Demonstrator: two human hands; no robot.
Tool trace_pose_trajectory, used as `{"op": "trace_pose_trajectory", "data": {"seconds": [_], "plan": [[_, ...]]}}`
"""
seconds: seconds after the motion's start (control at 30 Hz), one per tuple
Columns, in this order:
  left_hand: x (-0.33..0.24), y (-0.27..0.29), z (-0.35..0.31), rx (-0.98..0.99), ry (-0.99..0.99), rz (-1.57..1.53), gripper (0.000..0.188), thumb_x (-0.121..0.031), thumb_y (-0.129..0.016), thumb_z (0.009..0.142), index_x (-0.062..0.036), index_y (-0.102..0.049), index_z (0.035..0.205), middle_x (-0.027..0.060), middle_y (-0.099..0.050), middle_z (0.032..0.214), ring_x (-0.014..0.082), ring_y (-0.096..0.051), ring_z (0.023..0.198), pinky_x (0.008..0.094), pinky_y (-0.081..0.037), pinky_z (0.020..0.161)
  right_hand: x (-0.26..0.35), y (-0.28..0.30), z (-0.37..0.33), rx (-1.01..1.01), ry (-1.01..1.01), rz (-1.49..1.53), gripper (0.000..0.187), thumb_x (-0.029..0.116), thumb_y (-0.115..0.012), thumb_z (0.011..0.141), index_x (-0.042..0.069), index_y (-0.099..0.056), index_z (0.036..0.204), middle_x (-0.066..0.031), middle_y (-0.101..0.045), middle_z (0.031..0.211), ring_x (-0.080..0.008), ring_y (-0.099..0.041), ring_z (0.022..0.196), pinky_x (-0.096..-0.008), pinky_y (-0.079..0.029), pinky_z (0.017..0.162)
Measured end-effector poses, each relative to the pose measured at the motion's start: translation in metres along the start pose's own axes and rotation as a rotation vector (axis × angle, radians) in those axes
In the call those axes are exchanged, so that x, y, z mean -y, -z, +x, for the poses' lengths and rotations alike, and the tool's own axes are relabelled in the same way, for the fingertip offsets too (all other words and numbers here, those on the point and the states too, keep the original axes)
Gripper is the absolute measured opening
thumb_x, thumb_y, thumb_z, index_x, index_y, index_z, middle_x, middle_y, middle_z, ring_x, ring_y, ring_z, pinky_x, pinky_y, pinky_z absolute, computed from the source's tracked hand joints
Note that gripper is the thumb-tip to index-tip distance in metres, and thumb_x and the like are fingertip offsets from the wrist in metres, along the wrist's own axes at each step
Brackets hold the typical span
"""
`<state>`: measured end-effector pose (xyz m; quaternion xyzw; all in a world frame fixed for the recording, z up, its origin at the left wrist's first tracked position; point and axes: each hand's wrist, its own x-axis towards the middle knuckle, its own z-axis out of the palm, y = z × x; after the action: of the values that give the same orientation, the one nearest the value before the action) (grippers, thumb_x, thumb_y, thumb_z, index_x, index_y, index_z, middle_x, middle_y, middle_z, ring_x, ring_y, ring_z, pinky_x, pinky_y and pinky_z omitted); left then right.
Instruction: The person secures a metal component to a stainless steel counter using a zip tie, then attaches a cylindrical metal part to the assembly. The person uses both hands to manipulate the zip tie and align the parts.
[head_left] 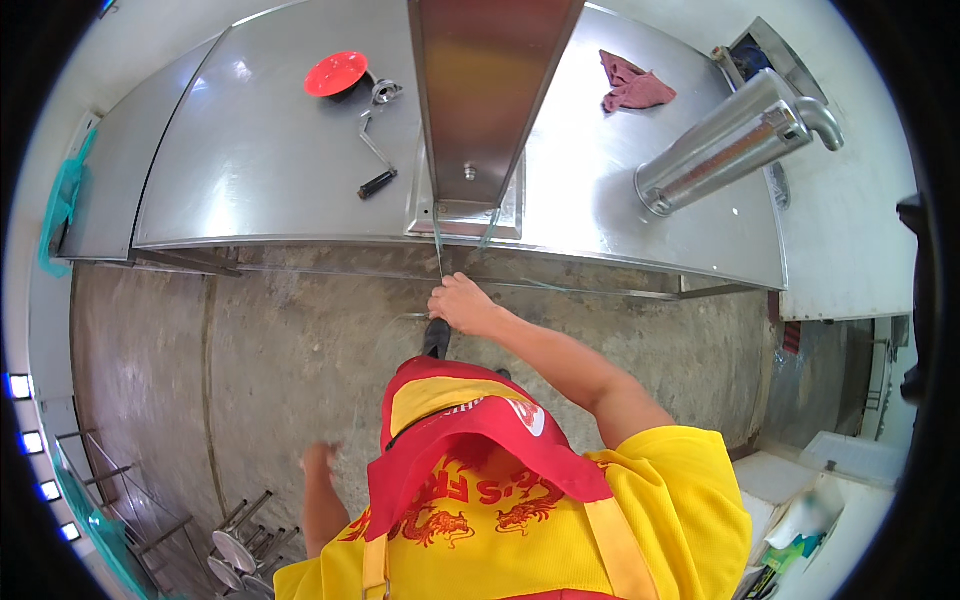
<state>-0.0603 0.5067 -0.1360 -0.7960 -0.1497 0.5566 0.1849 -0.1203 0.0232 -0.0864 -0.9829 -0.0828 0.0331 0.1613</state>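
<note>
In front of the steel table's near edge, my right hand [463, 303] is closed on the end of a thin greenish cord [438, 240]. That cord runs up to the foot of a tall stainless steel upright [490, 90], which stands on a steel base [420, 215] at the table edge. A second greenish strand [489, 230] hangs on the upright's right side. My left hand [318, 460] is low at my left side, over the floor and away from the table. Motion smears its fingers, and nothing can be made out in it.
On the steel table [270, 180] are a red bowl [337, 75], a small metal fitting [386, 92] and a crank with a black grip [376, 170]. A maroon cloth [637, 83] and a tilted steel cylinder with a bent spout [735, 145] lie right. Stools [235, 550] stand lower left.
</note>
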Motion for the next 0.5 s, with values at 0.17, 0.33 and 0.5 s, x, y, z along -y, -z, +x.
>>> {"op": "trace_pose_trajectory", "data": {"seconds": [0.17,0.33,0.5], "plan": [[-0.178,0.11,-0.065,-0.398,-0.883,0.135,0.082,-0.053,-0.076,0.078,-0.0031,-0.054,0.14,0.0225,-0.054,0.143,0.0374,-0.052,0.132,0.0477,-0.044,0.108,0.015,0.005,-0.025,-0.035,-0.049,-0.038,0.019,0.03,-0.063,0.093,0.013,-0.072,0.092,-0.0033,-0.066,0.097,-0.0248,-0.059,0.1,-0.0404,-0.041,0.089],[-0.306,0.163,-0.234,-0.006,-1.216,-0.874,0.036,-0.029,-0.066,0.089,0.0042,-0.066,0.105,0.0137,-0.07,0.09,0.0262,-0.068,0.073,0.0394,-0.054,0.064,0.033,0.037,-0.036,-0.08,-0.094,-0.002,0.018,0.029,-0.064,0.092,0.012,-0.071,0.091,-0.0043,-0.064,0.098,-0.0245,-0.058,0.1,-0.0404,-0.041,0.09],[-0.342,0.173,-0.22,0.299,-1.163,-1.37,0.015,-0.016,-0.065,0.09,-0.0009,-0.064,0.087,0.001,-0.049,0.065,0.0115,-0.043,0.048,0.0312,-0.034,0.043,0.016,0.054,-0.036,-0.477,-0.014,0.3,0.017,0.021,-0.067,0.09,0.007,-0.072,0.099,-0.0106,-0.065,0.1,-0.0283,-0.06,0.099,-0.0432,-0.044,0.088]]}}
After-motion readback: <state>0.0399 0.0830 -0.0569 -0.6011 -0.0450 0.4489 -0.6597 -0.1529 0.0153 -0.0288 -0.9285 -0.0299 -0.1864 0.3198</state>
